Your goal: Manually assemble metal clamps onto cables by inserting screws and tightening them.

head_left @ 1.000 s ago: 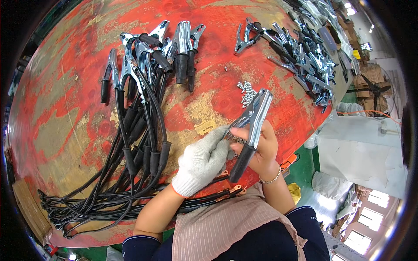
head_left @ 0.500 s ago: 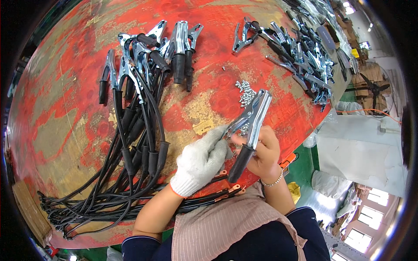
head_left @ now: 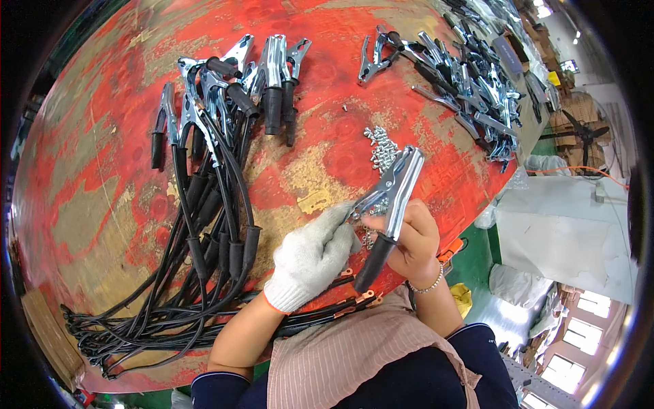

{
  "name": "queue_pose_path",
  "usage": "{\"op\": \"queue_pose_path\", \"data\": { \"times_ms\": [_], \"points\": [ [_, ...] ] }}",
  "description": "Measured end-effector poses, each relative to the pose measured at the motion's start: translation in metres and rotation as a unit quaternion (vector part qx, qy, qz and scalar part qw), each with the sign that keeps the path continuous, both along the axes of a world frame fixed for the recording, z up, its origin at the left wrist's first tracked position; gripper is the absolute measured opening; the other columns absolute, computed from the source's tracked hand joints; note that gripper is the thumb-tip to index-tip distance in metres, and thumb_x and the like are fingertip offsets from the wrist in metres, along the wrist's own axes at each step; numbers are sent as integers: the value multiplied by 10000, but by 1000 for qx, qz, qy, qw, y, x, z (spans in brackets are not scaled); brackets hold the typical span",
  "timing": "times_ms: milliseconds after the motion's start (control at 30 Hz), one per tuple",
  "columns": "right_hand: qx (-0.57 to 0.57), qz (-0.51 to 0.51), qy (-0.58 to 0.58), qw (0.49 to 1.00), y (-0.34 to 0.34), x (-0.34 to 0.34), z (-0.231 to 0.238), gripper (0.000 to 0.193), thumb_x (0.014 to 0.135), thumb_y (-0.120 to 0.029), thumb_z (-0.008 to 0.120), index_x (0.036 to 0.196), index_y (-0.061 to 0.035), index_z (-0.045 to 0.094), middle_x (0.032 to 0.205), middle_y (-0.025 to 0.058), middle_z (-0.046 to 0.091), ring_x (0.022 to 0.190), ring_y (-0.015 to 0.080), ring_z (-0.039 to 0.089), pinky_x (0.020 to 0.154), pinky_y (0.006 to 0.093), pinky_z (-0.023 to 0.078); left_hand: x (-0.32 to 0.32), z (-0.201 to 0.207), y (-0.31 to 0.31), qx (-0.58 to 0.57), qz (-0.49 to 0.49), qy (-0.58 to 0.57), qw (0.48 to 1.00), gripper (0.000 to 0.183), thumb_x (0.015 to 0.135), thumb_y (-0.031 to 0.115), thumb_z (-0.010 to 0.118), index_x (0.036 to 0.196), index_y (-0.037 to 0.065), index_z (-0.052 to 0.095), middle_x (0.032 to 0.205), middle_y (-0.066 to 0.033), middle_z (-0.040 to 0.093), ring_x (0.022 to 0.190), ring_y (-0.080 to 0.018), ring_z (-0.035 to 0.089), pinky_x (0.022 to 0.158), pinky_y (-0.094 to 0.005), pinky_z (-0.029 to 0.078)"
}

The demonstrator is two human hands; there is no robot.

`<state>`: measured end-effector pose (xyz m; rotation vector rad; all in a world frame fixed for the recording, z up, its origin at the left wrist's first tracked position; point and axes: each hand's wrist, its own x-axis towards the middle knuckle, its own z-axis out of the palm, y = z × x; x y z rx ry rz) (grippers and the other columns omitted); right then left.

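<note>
Chrome spring clamp with black grip (head_left: 390,204): bare right hand (head_left: 412,244) holds it, gloved left hand (head_left: 310,255) pinches its 9 o'clock jaw; I'd steady both.

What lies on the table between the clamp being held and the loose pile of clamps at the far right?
In the head view, a small heap of silver screws lies on the red table between the held clamp and the loose clamps.

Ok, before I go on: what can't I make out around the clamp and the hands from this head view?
- Head view: the left hand covers the spot where its fingers meet the metal clamp, so the contact point is hidden.
- The right hand wraps the clamp's black handle; the grip underneath is hidden.
- The small screws are too small to count.
- The cable ends blur into the fisheye rim.
</note>
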<state>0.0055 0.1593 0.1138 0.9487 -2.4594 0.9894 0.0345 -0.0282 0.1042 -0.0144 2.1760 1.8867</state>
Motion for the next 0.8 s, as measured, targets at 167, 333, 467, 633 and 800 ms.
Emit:
{"op": "queue_pose_path", "data": {
  "times_ms": [167,333,467,633,800],
  "points": [
    [-30,-38,17,999,-14,-1,-4,324,662,-78,794,977,-136,742,771,2,601,653,177,560,559,303,434,-1,4,0,-4,10,11,1000,312,908,98,540,1212,46,585,737,-104,681,628,-182,681,616,-298,534],
    [-28,-50,5,998,-15,-2,-5,280,670,-87,805,939,-139,746,751,9,588,627,181,554,533,306,430,0,2,-1,-8,12,11,1000,317,898,95,552,1209,48,589,741,-112,681,652,-193,691,622,-306,536],
    [-35,-56,7,998,-16,-2,-7,273,661,-91,818,920,-133,743,741,20,582,627,194,559,523,311,432,0,3,-1,-24,11,15,1000,320,893,101,554,1208,61,593,756,-125,685,689,-246,702,639,-331,542],
    [-46,-73,12,996,-19,1,-8,253,646,-89,833,877,-115,734,738,37,582,638,203,571,521,316,439,1,3,-1,-43,1,25,999,323,896,119,549,1213,72,591,778,-135,690,735,-288,702,656,-348,546],
    [-52,-65,11,996,-19,0,-10,267,634,-90,848,870,-103,724,745,53,589,656,207,581,546,313,457,1,1,-1,-36,1,10,999,328,899,128,546,1221,79,585,783,-131,692,737,-284,704,655,-351,545]
  ]
}}
